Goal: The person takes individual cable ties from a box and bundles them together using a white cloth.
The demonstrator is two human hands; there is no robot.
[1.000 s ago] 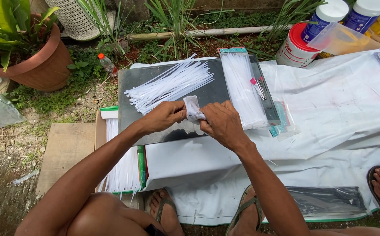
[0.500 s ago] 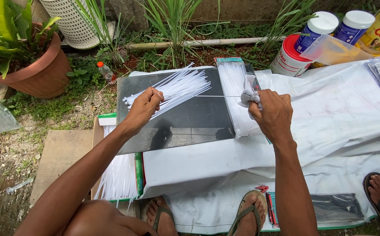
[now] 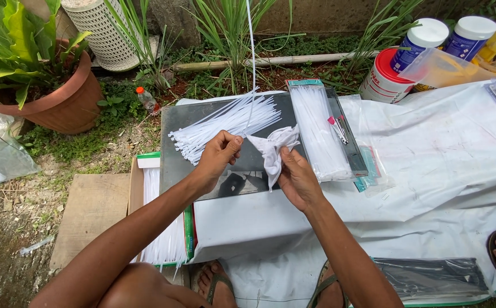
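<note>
**Hands share a white cloth above the dark panel**

Left hand [image 3: 218,159] pinches one white cable tie [image 3: 251,63] and a corner of the crumpled white cloth [image 3: 273,149]; the right hand [image 3: 297,178] grips the cloth's lower edge. Loose cable ties [image 3: 219,126] fan across the dark glass panel [image 3: 191,154], a packaged bundle [image 3: 319,132] just beside them. Plastic jars [image 3: 425,43] stand well apart.

Crumpled white cloth [image 3: 273,149] – soft, matt – above a glossy dark panel [image 3: 214,117], smooth plastic ties [image 3: 225,121]

White sheet [image 3: 430,188] on the ground, under dark board [image 3: 225,171], jars [image 3: 425,43] and black pack [image 3: 430,276].
</note>
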